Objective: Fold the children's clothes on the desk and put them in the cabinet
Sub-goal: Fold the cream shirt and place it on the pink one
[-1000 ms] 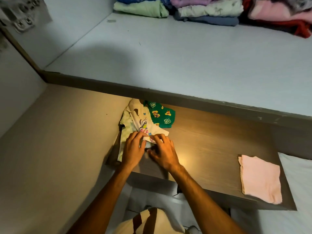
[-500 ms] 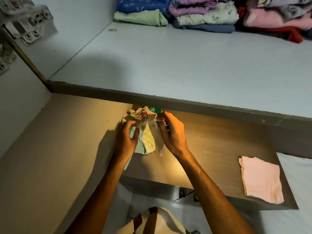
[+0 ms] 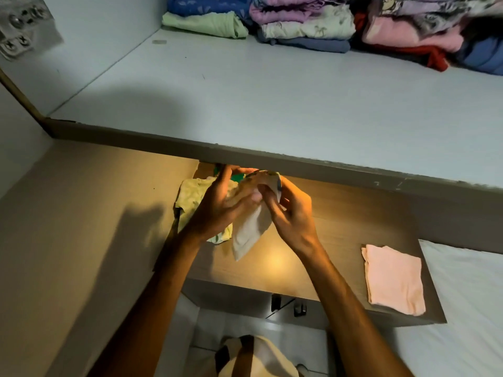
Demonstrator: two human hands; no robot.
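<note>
Both our hands, left (image 3: 217, 205) and right (image 3: 291, 213), gripped a small cream garment (image 3: 249, 232) lifted above the wooden desk (image 3: 340, 227). Just behind our left hand lay a pale yellow-green garment (image 3: 190, 197); a folded pink cloth (image 3: 393, 281) sat well apart at the desk's right. Folded clothes (image 3: 299, 23) lined the pale shelf (image 3: 272, 104) above, whose edge hid a green garment (image 3: 239, 176).

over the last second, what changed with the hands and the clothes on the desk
Both hands, left hand and right hand, took hold of the cream garment and lifted it off the pile; it now hangs between them above the desk. The yellow-green garment stayed at the back left of the desk, and the folded pink cloth has not moved.
</note>
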